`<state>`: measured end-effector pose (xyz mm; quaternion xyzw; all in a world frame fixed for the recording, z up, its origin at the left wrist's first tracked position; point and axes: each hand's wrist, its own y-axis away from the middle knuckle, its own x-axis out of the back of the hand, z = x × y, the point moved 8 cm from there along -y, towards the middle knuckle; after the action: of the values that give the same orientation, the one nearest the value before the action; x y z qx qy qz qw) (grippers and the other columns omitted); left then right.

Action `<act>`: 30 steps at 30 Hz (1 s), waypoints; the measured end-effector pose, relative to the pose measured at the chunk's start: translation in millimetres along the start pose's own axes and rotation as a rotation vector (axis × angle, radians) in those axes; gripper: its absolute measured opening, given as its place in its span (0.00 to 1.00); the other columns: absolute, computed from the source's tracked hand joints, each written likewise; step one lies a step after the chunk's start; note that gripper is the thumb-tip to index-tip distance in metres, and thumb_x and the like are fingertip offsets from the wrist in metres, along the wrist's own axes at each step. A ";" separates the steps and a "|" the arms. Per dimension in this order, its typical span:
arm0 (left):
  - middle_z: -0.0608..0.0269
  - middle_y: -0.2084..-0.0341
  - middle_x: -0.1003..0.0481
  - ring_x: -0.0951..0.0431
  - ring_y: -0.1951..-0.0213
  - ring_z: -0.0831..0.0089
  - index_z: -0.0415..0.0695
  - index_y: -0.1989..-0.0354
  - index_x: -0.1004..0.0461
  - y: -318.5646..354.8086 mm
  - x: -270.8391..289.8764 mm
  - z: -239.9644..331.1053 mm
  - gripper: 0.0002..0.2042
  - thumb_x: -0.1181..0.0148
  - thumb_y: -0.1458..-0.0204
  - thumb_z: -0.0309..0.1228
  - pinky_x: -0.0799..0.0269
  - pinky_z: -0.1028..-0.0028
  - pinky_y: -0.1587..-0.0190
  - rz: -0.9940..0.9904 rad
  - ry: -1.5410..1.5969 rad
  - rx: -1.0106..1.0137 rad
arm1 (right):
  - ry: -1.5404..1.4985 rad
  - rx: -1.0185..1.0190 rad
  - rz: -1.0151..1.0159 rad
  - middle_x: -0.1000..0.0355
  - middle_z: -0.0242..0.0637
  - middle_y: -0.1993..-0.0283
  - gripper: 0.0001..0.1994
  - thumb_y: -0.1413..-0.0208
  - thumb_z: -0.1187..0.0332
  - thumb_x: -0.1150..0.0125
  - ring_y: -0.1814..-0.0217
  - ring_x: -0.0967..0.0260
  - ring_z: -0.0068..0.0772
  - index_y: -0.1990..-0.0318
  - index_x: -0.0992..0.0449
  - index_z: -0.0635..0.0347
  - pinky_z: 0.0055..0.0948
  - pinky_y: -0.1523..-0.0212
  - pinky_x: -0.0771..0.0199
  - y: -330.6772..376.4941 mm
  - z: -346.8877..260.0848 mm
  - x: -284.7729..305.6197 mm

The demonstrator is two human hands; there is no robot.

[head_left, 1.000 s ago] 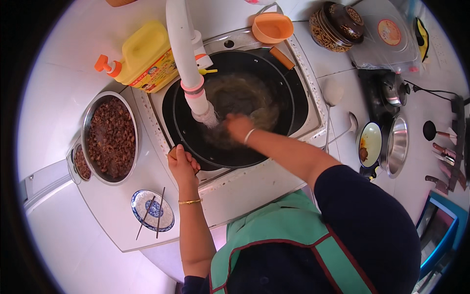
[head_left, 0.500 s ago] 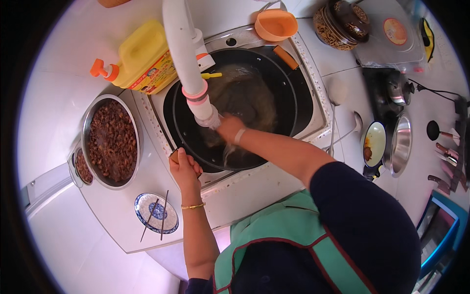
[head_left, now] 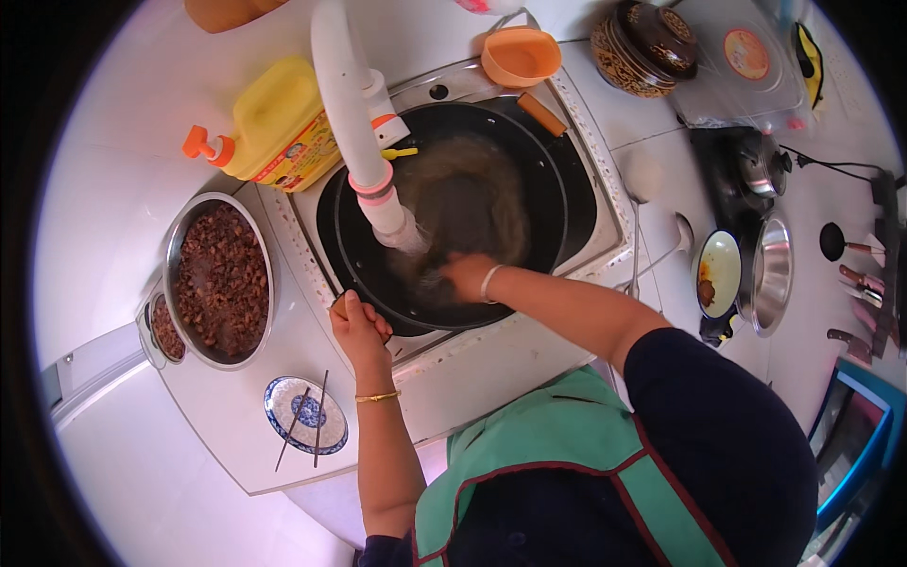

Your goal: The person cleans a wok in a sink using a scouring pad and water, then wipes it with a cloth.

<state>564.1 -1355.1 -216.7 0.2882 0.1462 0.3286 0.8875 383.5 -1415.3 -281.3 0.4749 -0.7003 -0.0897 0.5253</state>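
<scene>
A wide black wok [head_left: 565,203] with murky water in it sits in the sink [head_left: 605,250] under a thick white faucet [head_left: 351,113]. My left hand [head_left: 362,324] is closed round the wok's near-left wooden handle [head_left: 338,304]. Inside the wok, my right hand [head_left: 470,276] is down at the water near the right of the faucet's mouth. Its fingers look curled, with a greyish blur at their tips; what they hold is hidden by water and motion. The wok's other wooden handle [head_left: 541,114] points to the far right.
Left of the sink stand a yellow jug [head_left: 283,118] with an orange pump and a steel basin [head_left: 269,283] of brown chopped food. Chopsticks lie on a blue-and-white plate [head_left: 280,402]. An orange container [head_left: 520,57] is behind; a ladle [head_left: 684,231] and white bowl [head_left: 723,269] are at right.
My right hand has moved right and nearer to me inside the wok, away from the faucet's mouth. My left hand keeps its grip on the handle. The view has shifted slightly.
</scene>
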 end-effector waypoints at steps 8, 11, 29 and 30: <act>0.69 0.87 0.39 0.41 0.90 0.81 0.46 0.66 0.41 -6.6 -4.6 -3.7 0.08 0.52 0.43 0.36 0.43 0.79 0.90 -0.031 -0.044 -0.006 | -1.285 -0.069 1.047 0.29 0.40 0.71 0.15 0.61 0.68 0.32 0.69 0.32 0.35 0.66 0.29 0.63 0.35 0.65 0.30 -131.1 60.6 114.8; 0.68 0.87 0.39 0.41 0.90 0.81 0.46 0.67 0.41 1.3 14.8 -4.5 0.08 0.52 0.43 0.35 0.42 0.79 0.90 0.006 -0.004 -0.001 | -1.783 -0.137 1.286 0.29 0.34 0.71 0.11 0.52 0.65 0.36 0.74 0.30 0.29 0.66 0.31 0.57 0.29 0.74 0.31 -76.9 124.8 131.8; 0.68 0.86 0.37 0.39 0.89 0.80 0.46 0.65 0.39 -13.6 13.2 -19.2 0.11 0.50 0.44 0.39 0.38 0.78 0.88 -0.039 -0.009 0.015 | -0.305 0.202 -0.112 0.32 0.48 0.54 0.25 0.64 0.56 0.39 0.50 0.35 0.49 0.57 0.28 0.60 0.36 0.50 0.35 42.8 -12.9 -5.5; 0.67 0.86 0.36 0.38 0.89 0.79 0.45 0.64 0.39 -15.4 14.2 -17.9 0.11 0.48 0.45 0.39 0.38 0.78 0.87 -0.025 -0.014 0.012 | -0.119 0.108 -0.151 0.32 0.47 0.55 0.23 0.64 0.58 0.39 0.51 0.34 0.48 0.57 0.28 0.58 0.37 0.50 0.34 58.8 4.9 10.6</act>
<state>574.3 -1347.7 -241.2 0.2939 0.1455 0.3147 0.8907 346.0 -1393.8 -239.7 0.5480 -0.6962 -0.1191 0.4482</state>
